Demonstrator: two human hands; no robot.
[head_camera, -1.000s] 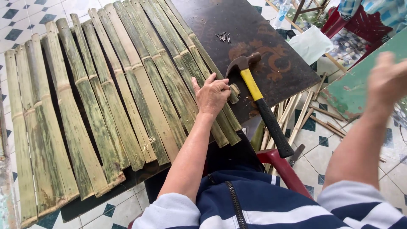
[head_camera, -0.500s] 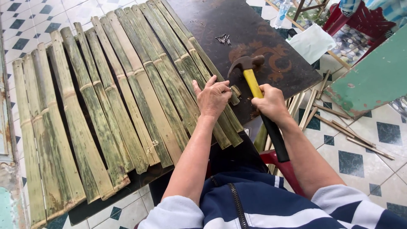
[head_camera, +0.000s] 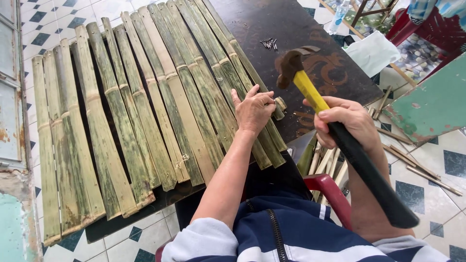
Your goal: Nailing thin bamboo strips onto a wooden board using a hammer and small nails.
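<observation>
head | right hand (head_camera: 347, 121) grips hammer (head_camera: 310, 92) | left hand (head_camera: 252, 110) on slats' (head_camera: 145, 106) right edge

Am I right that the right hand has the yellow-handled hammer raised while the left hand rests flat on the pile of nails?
Not quite. In the head view, the right hand does hold the hammer raised, but the left hand rests on the bamboo slats, not on the nails, which lie apart on the dark table.
</observation>
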